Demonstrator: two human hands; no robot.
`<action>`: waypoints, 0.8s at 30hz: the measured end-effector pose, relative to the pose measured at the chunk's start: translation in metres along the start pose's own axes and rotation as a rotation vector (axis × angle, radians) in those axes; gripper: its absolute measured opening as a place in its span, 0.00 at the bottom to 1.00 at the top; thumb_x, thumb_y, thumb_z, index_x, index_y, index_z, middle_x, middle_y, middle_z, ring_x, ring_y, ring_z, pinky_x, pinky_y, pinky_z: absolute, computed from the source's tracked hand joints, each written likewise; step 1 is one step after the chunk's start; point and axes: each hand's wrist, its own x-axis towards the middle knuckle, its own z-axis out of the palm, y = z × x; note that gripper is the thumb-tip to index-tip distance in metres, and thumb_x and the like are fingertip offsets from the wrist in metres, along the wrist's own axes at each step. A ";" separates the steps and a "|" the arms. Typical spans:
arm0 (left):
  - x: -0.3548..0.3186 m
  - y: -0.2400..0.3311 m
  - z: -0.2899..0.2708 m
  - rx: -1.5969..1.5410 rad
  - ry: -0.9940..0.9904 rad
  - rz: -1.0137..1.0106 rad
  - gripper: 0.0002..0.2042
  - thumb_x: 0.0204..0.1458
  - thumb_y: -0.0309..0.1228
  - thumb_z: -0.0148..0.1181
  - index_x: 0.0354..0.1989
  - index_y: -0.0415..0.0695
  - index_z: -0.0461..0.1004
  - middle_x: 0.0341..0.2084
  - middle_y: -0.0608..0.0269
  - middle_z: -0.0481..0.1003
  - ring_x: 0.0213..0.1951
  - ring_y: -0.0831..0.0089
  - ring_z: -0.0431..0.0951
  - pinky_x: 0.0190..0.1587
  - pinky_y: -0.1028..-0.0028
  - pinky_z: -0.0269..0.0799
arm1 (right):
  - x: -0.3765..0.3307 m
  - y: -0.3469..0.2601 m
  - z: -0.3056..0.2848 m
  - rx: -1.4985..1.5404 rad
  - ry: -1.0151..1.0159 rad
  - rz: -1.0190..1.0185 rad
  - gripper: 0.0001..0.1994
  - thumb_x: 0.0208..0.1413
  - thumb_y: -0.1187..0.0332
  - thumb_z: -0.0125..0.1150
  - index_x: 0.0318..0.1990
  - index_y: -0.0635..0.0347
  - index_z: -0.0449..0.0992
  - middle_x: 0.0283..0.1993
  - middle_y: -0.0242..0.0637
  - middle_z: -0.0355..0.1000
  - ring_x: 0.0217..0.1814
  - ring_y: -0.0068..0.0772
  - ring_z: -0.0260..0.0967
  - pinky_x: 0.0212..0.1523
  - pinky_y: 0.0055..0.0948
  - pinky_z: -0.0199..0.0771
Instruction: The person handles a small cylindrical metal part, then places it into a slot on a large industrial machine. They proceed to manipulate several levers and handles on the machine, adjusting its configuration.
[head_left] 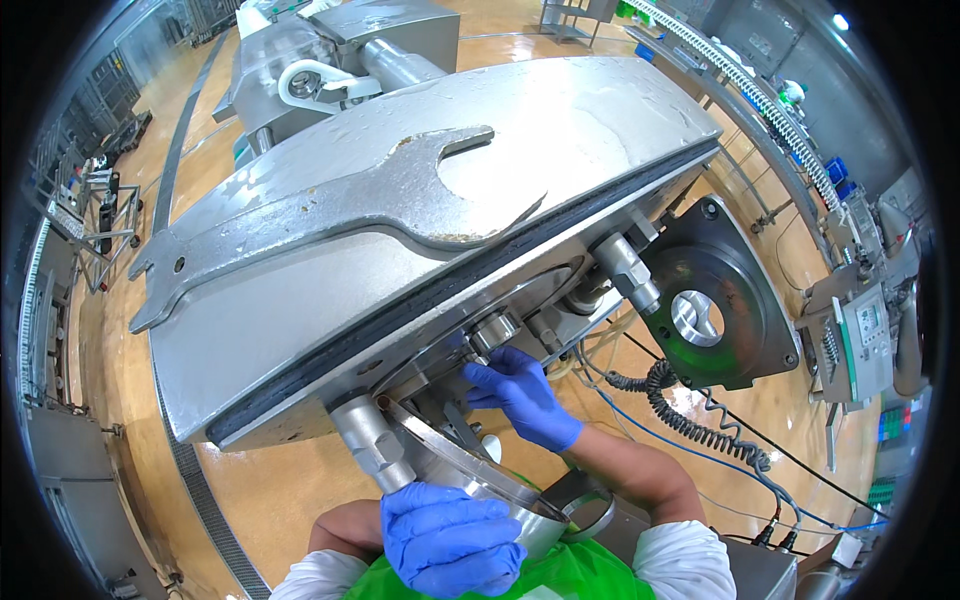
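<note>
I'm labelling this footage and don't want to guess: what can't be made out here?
All in the head view:
What the left hand touches: its own glove blocks it.
Whether the right hand grips or only touches the round metal stub: its fingers cover the contact.
Green apron: cut off by the lower edge.
Control-panel screen: too small to read.

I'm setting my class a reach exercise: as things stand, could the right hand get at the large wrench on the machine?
Probably yes, but not directly: the wrench lies uncovered on the machine's top, while the right hand is below its near edge and would likely have to go around that.
</note>
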 end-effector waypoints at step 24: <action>0.011 -0.010 -0.017 -0.052 -0.301 0.094 0.06 0.39 0.37 0.60 0.22 0.58 0.67 0.22 0.77 0.75 0.24 0.76 0.74 0.29 0.75 0.63 | 0.007 0.008 -0.016 -1.046 0.102 -0.566 0.29 0.55 0.40 0.53 0.37 0.63 0.67 0.22 0.52 0.71 0.26 0.58 0.71 0.28 0.49 0.70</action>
